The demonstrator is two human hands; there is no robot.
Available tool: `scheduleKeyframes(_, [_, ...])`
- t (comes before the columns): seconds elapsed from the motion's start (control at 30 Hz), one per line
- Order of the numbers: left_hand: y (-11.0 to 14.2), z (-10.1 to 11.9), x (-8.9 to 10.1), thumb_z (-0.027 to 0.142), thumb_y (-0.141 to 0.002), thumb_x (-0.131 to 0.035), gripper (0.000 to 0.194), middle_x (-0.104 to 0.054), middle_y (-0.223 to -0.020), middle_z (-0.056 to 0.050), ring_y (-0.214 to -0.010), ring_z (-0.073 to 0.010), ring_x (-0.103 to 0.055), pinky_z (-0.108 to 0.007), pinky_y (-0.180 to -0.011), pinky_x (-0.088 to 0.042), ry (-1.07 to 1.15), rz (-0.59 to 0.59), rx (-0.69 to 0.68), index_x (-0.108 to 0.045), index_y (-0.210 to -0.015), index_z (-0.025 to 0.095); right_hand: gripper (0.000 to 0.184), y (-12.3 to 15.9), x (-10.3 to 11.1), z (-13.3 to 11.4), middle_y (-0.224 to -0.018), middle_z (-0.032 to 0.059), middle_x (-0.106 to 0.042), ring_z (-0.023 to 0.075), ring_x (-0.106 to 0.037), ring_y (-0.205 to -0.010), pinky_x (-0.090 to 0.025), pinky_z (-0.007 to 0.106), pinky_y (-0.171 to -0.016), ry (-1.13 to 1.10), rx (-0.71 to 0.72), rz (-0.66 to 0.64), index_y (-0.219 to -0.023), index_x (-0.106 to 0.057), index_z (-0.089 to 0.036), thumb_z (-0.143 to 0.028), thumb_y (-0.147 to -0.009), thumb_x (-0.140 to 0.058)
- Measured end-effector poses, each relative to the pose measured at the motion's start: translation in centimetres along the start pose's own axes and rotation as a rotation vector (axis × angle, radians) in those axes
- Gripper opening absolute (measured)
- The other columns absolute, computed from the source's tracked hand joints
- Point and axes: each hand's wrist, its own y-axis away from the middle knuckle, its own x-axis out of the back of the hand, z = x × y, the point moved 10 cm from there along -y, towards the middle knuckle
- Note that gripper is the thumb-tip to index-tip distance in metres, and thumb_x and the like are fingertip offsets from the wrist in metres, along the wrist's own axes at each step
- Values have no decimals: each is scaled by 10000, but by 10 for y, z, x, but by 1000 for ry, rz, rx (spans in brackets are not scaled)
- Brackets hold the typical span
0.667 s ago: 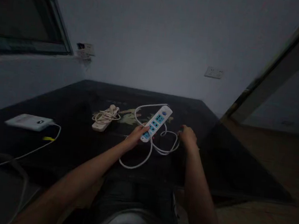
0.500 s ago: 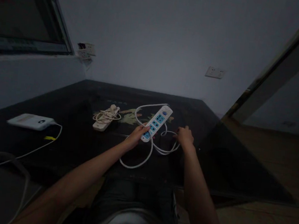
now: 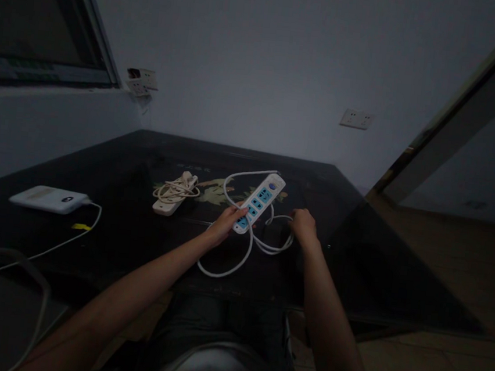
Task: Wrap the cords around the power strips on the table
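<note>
My left hand (image 3: pixel 225 225) grips the near end of a white power strip (image 3: pixel 260 203) with blue sockets, its thumb lying on top. The strip is tilted, its far end pointing away and to the right. A white cord (image 3: pixel 223 275) loops around the strip and across the tabletop on both sides. At the right end of the loops, my right hand (image 3: pixel 303 228) is closed on the cord, its fingertips partly hidden. Left of the strip lies a second, cream power strip (image 3: pixel 165 207) with its cable (image 3: pixel 177 190) bundled on top.
A dark glossy table (image 3: pixel 353 266) with a leaf print carries everything. On its left lies a white power bank (image 3: pixel 49 199) with a thin cable (image 3: pixel 67 242) and a yellow tag (image 3: pixel 81 226). Wall sockets (image 3: pixel 356 119) sit behind; a chair frame (image 3: pixel 41 282) stands at lower left.
My right hand has curled in slightly, its fingers lower and closer to the cord loop. My left hand and the power strip have barely moved.
</note>
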Motion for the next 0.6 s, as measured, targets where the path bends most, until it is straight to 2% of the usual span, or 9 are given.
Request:
scheduleKeyframes(0.13, [0,1,0,401,-726,-715,492,-731,-864,-114,-680,-210,-701,-281,-607,-549,-14,11,6,-586,-1106,116,294,-5,4,5,-1067,92,-684,211,-635,-991,-466,277,-803,-93,-12,14,-1073,-663,-209,-154,-806,-551])
scheduleKeyframes(0.2, [0,2,2,406,-718,-721,503,-733,-843,-112,-647,-204,-696,-280,-595,-546,-15,26,7,-589,-1105,114,320,-7,3,8,-1042,64,-698,173,-657,-915,-468,239,-755,-133,-21,11,-1094,-654,-223,-138,-813,-529])
scheduleKeyframes(0.3, [0,0,3,412,-710,-725,490,-735,-851,-110,-651,-202,-696,-282,-596,-545,-14,30,14,-598,-1082,117,340,-8,0,13,-968,66,-707,155,-663,-826,-466,227,-710,-153,-56,12,-1112,-650,-208,-113,-821,-500])
scheduleKeyframes(0.37, [-1,0,3,417,-709,-723,481,-735,-854,-105,-661,-200,-697,-283,-608,-546,-14,20,8,-598,-1068,121,299,-7,0,15,-982,100,-693,187,-651,-875,-466,259,-738,-137,-79,21,-1072,-673,-193,-141,-843,-488])
scheduleKeyframes(0.5, [-2,0,2,415,-723,-712,478,-735,-859,-98,-688,-204,-701,-288,-627,-550,-15,3,-7,-588,-1083,127,299,0,8,10,-1151,173,-594,287,-548,-1089,-451,351,-825,-92,-87,54,-1009,-704,-180,-363,-887,-501])
scheduleKeyframes(0.6, [-1,0,3,402,-731,-706,477,-734,-863,-99,-697,-206,-702,-285,-618,-550,-14,16,-2,-582,-1100,127,402,5,4,2,-1165,174,-562,323,-480,-1148,-444,382,-844,-37,-59,2,-977,-704,-178,-524,-810,-587])
